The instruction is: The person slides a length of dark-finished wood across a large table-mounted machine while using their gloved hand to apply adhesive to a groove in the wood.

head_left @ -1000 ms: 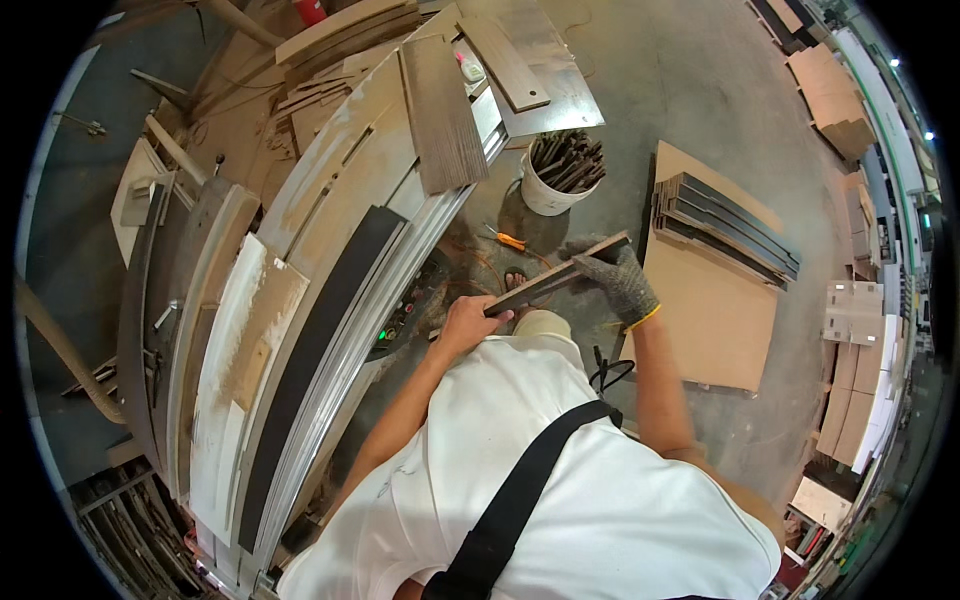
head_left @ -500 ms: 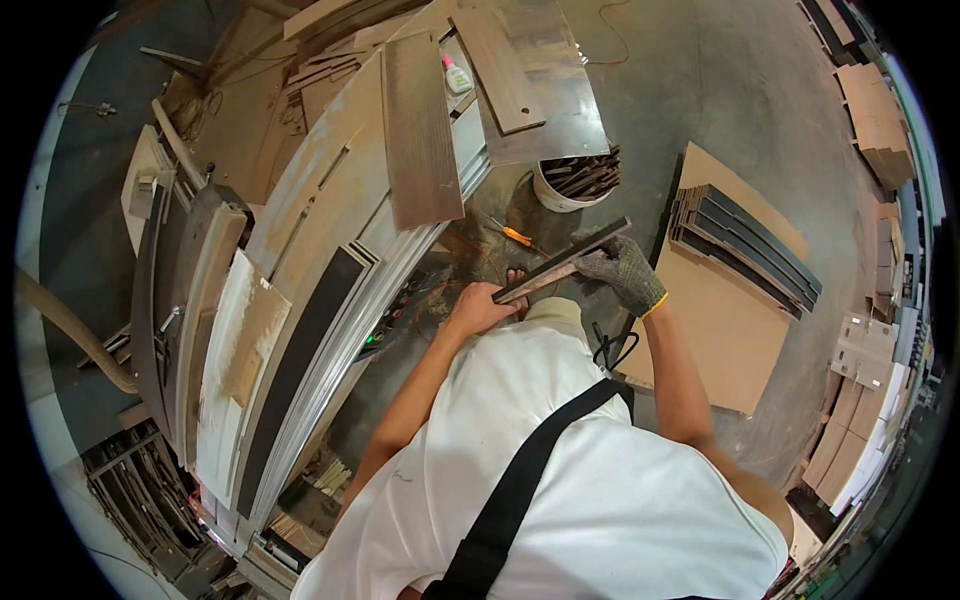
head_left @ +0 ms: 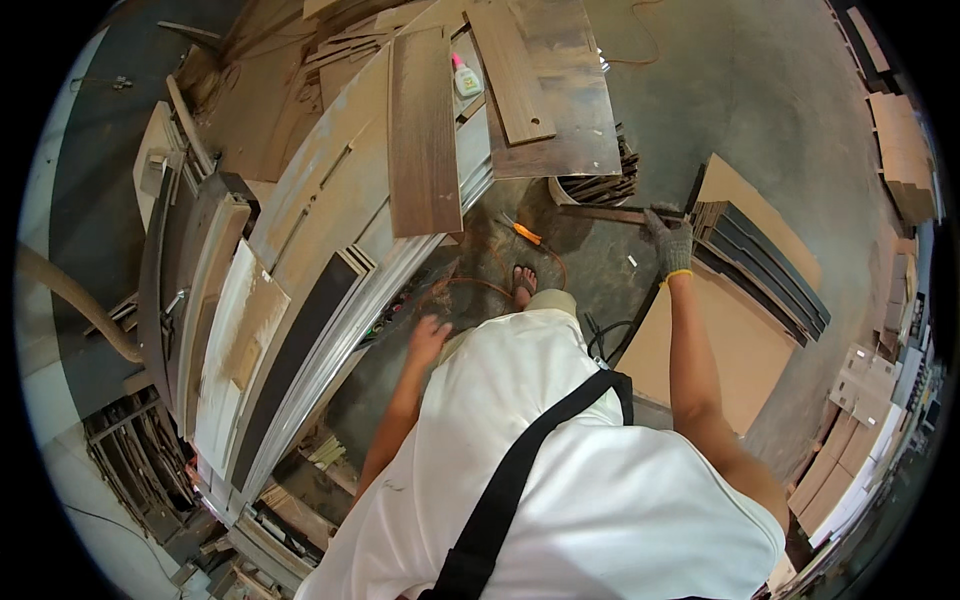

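Observation:
My right hand, in a grey work glove, reaches out over the floor and grips the end of a dark wood strip. The strip's far end lies by a white bucket packed with similar strips. Just right of the glove is a stack of dark strips lying on a brown board. My bare left hand hangs open beside my body, near the edge of a workbench, holding nothing.
Long wood planks and panels cover the workbench, with a white glue bottle among them. An orange-handled tool and an orange cable lie on the concrete floor by my sandalled foot. Cardboard pieces are stacked at the right.
Both hands held the strip in front of me before. My left hand has let go and dropped to my side, while my right hand has carried the strip out toward the bucket.

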Demonstrator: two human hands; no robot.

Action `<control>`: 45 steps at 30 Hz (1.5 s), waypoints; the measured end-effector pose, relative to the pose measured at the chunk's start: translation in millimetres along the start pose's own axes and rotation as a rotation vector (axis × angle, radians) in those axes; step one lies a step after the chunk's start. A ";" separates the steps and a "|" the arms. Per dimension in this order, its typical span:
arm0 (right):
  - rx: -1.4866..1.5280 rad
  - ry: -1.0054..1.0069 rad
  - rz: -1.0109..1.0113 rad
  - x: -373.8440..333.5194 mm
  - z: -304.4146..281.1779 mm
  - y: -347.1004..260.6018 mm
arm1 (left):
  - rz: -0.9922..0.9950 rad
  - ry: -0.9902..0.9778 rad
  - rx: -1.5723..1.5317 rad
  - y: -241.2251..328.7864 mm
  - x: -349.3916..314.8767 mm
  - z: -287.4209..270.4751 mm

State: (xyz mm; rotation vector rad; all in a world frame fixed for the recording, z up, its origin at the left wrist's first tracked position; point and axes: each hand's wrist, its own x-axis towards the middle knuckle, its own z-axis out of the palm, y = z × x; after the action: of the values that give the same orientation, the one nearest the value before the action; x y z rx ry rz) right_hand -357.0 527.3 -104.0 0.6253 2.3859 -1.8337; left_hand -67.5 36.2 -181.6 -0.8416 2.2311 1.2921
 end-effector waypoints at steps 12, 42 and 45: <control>-0.395 -0.122 -0.150 167.0 76.0 106.5 | -0.023 0.081 0.867 -205.5 -154.3 -17.7; -0.473 -0.651 0.563 -89.1 112.5 156.6 | -0.620 0.343 -0.625 -156.3 -197.2 -45.5; -0.598 -0.578 -0.090 -90.2 132.5 136.7 | -0.591 0.343 -0.711 -182.9 -204.3 -51.9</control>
State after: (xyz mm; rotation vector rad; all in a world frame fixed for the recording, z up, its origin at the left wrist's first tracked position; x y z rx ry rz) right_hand -250.9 406.3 -239.9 -0.0678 2.3613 -1.0130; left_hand 202.9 -20.3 -142.4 -1.9234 1.4869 1.7119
